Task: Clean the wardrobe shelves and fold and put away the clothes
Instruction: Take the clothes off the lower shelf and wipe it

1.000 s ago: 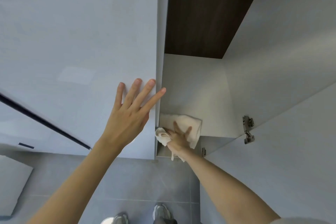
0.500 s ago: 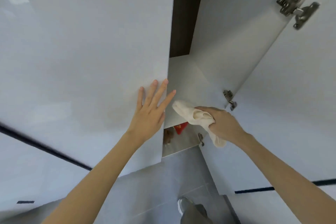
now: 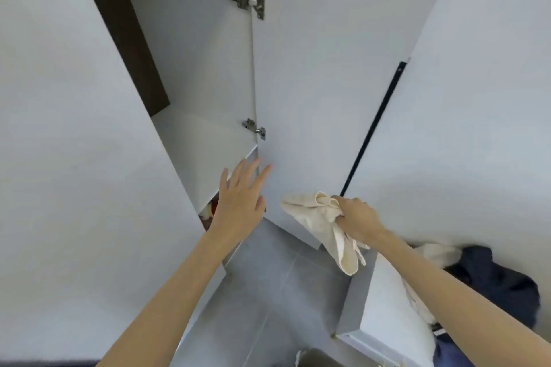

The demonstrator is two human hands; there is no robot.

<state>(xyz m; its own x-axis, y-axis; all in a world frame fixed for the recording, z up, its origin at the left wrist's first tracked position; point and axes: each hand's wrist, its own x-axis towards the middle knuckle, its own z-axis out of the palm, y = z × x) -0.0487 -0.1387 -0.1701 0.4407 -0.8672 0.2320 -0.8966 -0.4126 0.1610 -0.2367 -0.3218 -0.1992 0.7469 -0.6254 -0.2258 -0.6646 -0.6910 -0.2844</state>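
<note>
Left hand [image 3: 241,199], fingers spread, hovers by the shelf's [image 3: 202,155] front edge, with open floor [image 3: 268,292] below. Right hand [image 3: 357,217] grips the cloth [image 3: 313,214] — now withdrawn from the shelf, before the open door [image 3: 313,68].

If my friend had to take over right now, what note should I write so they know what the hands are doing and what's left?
Left hand: open, fingers spread, by the front edge of the shelf; contact unclear.
Right hand: grips the cream cloth, held off the shelf.
Done: the shelf is bare; how clean it is can't be judged.
To do: fold the heaped clothes at right and put them away.
</note>
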